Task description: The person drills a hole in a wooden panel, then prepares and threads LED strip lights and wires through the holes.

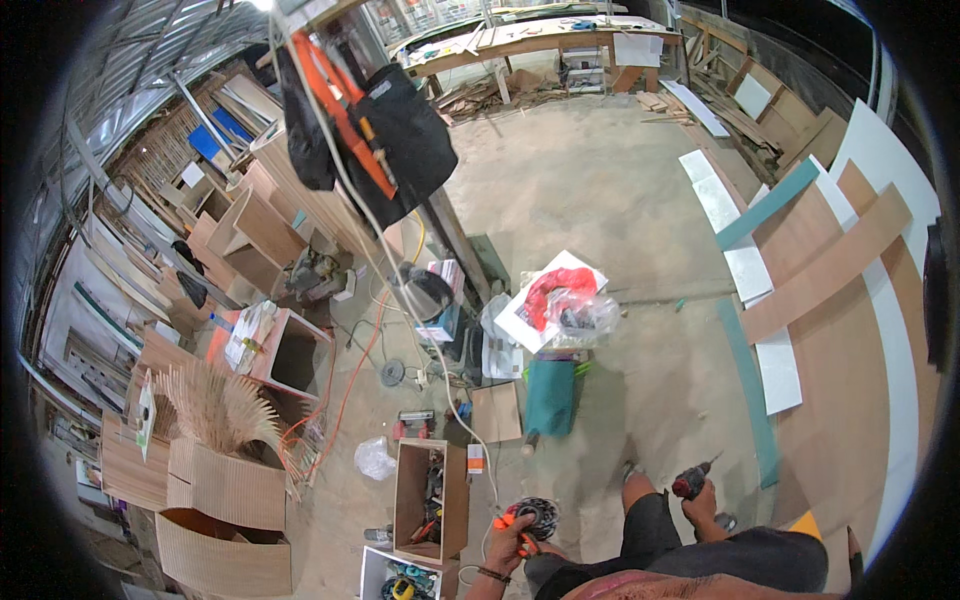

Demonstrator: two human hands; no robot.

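Low in the head view, my left hand [500, 545] is closed round an orange-handled tool [512, 524]. A round, dark, coiled-looking piece [538, 518] sits against it; whether the two are joined I cannot tell. On the other side, my right hand [704, 504] grips a red and black drill [690, 484], its thin bit pointing up and right over the floor. Left of my left hand stands an open wooden box [400, 500] with tools inside. A white container [368, 572] with a yellow tape measure [403, 588] and other tools lies just below that box.
A white cable [462, 420] hangs down toward my left hand. Ahead stands a post [455, 240] with a black bag [415, 140]. Red and clear plastic [565, 300] lies on a white board. Curved wooden panels [820, 300] lean at right; ribbed wooden pieces [225, 545] stand at left.
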